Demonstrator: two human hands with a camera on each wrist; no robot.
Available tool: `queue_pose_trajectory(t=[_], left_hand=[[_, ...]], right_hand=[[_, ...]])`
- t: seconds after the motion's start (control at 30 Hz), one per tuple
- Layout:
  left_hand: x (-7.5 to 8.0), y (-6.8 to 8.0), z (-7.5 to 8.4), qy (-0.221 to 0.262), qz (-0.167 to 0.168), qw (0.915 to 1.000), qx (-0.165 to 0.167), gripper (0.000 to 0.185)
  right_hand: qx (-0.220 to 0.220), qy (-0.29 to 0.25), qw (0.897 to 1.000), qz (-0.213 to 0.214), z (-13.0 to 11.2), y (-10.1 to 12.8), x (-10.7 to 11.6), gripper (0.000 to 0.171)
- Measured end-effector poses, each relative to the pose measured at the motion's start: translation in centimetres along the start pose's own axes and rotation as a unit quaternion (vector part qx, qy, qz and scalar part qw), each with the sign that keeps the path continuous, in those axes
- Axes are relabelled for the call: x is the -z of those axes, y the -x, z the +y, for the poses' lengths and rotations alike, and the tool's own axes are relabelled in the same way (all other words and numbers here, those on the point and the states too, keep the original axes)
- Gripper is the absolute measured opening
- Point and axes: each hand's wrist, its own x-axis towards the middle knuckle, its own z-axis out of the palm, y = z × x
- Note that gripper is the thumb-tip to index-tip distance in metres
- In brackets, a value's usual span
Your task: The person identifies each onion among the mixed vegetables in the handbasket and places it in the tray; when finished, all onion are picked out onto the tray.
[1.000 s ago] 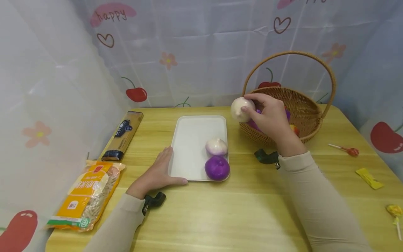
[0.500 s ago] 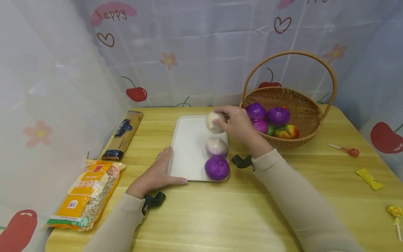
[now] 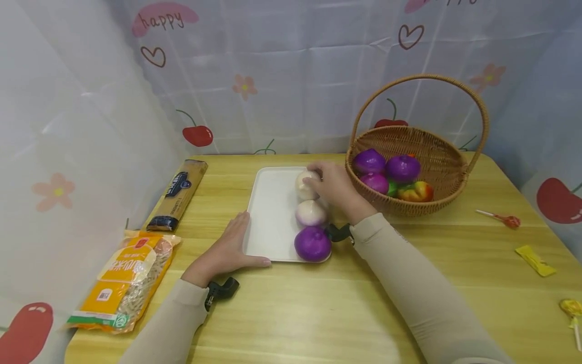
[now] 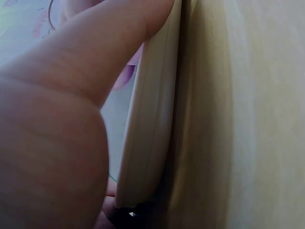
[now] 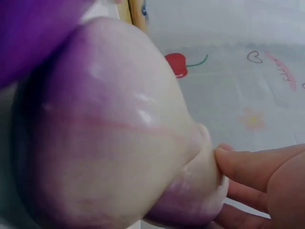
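Note:
A white tray (image 3: 271,212) lies on the wooden table. My left hand (image 3: 226,248) rests at its near left corner, fingers straight along the left side and thumb along the near edge; the left wrist view has the thumb against the tray rim (image 4: 147,119). At the tray's far right, my right hand (image 3: 335,188) pinches a whitish onion (image 3: 305,184) between thumb and fingers, low over the tray. Directly in front of it sits a white-and-purple onion (image 3: 311,214), large in the right wrist view. Nearest me on the tray is a deep purple onion (image 3: 312,244).
Right of the tray stands a wicker basket (image 3: 443,177) with a tall handle, holding several purple onions and a red-yellow pepper-like piece (image 3: 416,192). Lollipops (image 3: 510,221) and a yellow-wrapped candy (image 3: 535,261) lie farther right. A spaghetti pack (image 3: 178,194) and an orange food bag (image 3: 123,283) lie left.
My right hand has carried the whitish onion leftward from the basket's edge and down to the tray's far right, beside the white-and-purple one. My left hand has stayed put.

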Motion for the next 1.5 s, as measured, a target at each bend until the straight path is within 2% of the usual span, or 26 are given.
queue_pose_trajectory(t=[0.33,0.67,1.23,1.5], left_hand=[[-0.1,0.1,0.1,0.002,0.002,1.0000,-0.004,0.147],[0.0,0.2,0.2,0.003,0.001,1.0000,0.000,0.147],[0.0,0.2,0.3,0.007,0.003,1.0000,-0.002,0.148],[0.0,0.2,0.2,0.005,0.004,1.0000,-0.003,0.148]], right_hand=[[-0.055,0.008,0.997,-0.049,0.8,0.0,-0.3,0.044],[-0.052,0.038,0.995,-0.073,0.7,0.1,0.1,0.050],[-0.042,0.034,0.997,-0.047,-0.4,0.6,0.4,0.050],[-0.037,0.000,0.999,-0.034,-0.9,0.9,0.5,0.051]])
